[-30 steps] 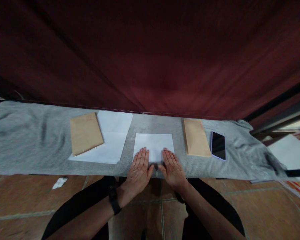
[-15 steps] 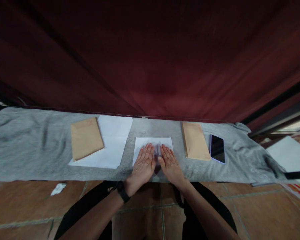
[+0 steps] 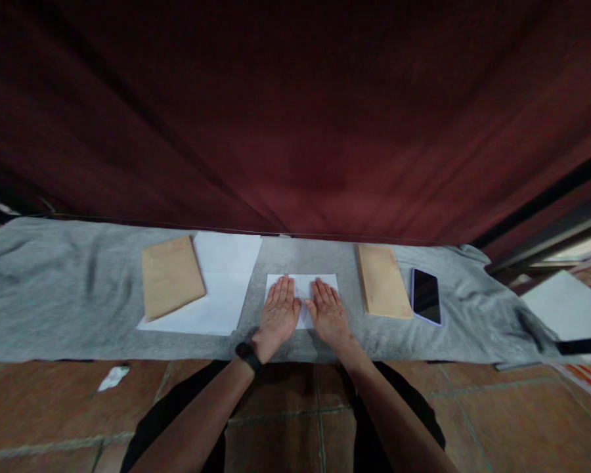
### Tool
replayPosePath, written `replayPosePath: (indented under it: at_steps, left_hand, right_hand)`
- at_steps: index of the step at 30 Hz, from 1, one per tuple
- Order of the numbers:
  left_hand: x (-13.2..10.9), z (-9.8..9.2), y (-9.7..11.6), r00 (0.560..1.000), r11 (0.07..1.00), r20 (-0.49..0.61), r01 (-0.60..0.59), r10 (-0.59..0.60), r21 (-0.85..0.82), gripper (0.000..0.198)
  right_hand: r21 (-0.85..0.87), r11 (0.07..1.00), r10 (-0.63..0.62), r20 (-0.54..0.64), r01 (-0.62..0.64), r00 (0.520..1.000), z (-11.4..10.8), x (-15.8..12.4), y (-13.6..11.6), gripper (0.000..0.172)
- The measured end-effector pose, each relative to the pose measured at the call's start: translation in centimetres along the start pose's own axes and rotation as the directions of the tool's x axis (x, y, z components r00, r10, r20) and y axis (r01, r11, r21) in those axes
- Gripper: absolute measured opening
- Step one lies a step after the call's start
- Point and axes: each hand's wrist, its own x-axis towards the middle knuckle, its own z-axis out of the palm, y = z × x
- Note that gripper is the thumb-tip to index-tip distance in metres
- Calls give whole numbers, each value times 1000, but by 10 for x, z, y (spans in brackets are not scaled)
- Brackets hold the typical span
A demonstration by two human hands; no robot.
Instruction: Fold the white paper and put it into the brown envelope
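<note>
White paper lies flat at mid-surface, near the front edge, btwn & under both hands. L hand is palm-down on its L part, R hand palm-down on its R part; on each, fingers are straight & close together, thumb out to the side, clamped on nothing. Thumbs point inward, a bit apart. Surface is covered w/ wrinkled grey cloth. To the L: larger white paper w/ a brown packet partly on top, set at a slant. To the R: another brown packet, then a phone just beside it, screen up & dark. Black wristband on L wrist. Dark red drape hangs behind; floor below is tiled, w/ a white scrap on it.
</note>
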Motion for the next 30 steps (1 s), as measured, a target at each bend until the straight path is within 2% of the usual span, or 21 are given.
replayPosePath:
  at_steps: [4, 12, 14, 16, 19, 21, 25, 30]
  left_hand:
    - [1, -3, -4, 995, 995, 32, 87, -89, 56, 58]
    - [4, -4, -16, 977, 973, -1, 213, -213, 86, 59]
    - [6, -6, -15, 981, 978, -26, 195, -193, 70, 59]
    - [8, -7, -8, 993, 992, -35, 117, -116, 37, 58]
    - [11, -8, 8, 999, 998, 7, -47, 47, -29, 56]
    - [13, -6, 17, 993, 993, 49, -103, 106, -56, 56]
    - [18, -1, 24, 993, 996, 87, -72, 76, -54, 56]
    - [20, 6, 18, 999, 999, 53, 2, 1, -50, 56]
  right_hand:
    - [-30, 996, 80, -38, -81, 996, 1, 2, 10, 59]
    - [-14, 978, 205, -73, -206, 976, -2, 3, 25, 57]
    - [25, 975, 223, -86, -222, 971, -4, 6, 24, 57]
    - [81, 980, 187, -79, -181, 979, -6, 9, 20, 56]
    - [189, 982, 30, -23, -25, 999, -6, 14, 9, 53]
    - [234, 971, -52, 16, 46, 999, -3, 17, 2, 53]
    - [206, 978, -24, 47, 13, 999, 3, 23, -5, 53]
    - [129, 991, 27, 27, -30, 999, 9, 26, 1, 54]
